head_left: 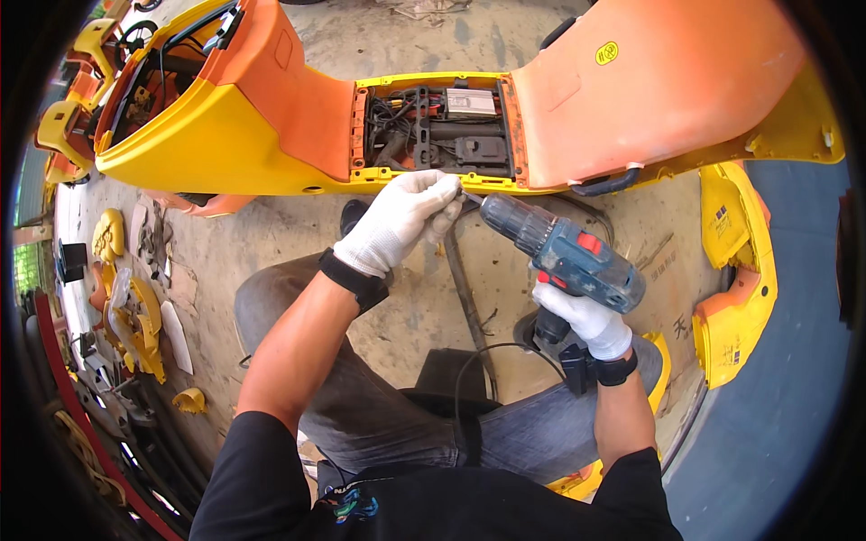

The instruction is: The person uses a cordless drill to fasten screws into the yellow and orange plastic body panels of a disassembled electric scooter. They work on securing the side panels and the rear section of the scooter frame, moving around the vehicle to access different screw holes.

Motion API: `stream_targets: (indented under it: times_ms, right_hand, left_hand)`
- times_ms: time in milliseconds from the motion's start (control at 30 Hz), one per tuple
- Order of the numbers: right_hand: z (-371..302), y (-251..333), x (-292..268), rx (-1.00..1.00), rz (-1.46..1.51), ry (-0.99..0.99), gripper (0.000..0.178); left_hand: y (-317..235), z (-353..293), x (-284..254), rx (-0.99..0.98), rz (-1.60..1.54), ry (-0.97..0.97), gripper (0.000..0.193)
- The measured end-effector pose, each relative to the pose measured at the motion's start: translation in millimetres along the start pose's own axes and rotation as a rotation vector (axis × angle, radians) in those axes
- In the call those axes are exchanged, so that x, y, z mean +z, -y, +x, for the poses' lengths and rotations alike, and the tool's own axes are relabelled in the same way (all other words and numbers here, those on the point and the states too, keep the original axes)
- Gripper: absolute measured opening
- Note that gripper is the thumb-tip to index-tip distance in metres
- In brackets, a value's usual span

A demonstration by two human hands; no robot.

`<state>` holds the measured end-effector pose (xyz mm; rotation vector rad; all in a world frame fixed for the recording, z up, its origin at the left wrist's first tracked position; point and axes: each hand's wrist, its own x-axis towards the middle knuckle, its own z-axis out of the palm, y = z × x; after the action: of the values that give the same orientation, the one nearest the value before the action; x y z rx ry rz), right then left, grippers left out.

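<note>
Kneeling on a stained, rough concrete floor (406, 27), one person is working with two hands, both in white knit gloves. The right hand (586, 320) is wrapping tight round the grip of one blue cordless drill (564, 252) with a red switch. The left hand (401, 219) is pinching closed at the drill's bit tip, just below one open compartment (437, 131) of black wiring in a glossy orange-and-yellow scooter body (271, 117). Several loose yellow plastic panels (135, 316) are lying at left.
</note>
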<state>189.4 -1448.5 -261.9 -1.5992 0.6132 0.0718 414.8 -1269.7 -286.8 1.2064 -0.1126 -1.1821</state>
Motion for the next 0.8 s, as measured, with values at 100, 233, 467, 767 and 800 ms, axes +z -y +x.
stream_targets:
  times_ms: [100,233,467,767,800]
  right_hand:
    - [-2.7,-2.2,-0.9,-0.049,-0.035,-0.009,0.027]
    - [-3.5,-6.8,-5.0,-0.05,-0.115,-0.018,0.028]
    - [1.7,0.8,-21.6,-0.355,-0.366,0.027,0.027]
    - [-12.7,-31.3,-40.6,-0.083,-0.31,-0.049,0.022]
    - [-11.6,-30.6,-41.1,-0.076,-0.324,-0.048,0.022]
  left_hand:
    - [-1.4,-0.8,4.9,-0.014,0.027,-0.022,0.026]
    - [1.7,-1.7,6.4,-0.009,0.061,-0.044,0.028]
    - [4.3,-2.9,9.0,-0.005,0.184,0.002,0.031]
    - [30.8,19.4,24.4,-0.037,0.172,0.009,0.029]
    - [33.4,23.0,26.0,-0.056,0.157,-0.002,0.029]
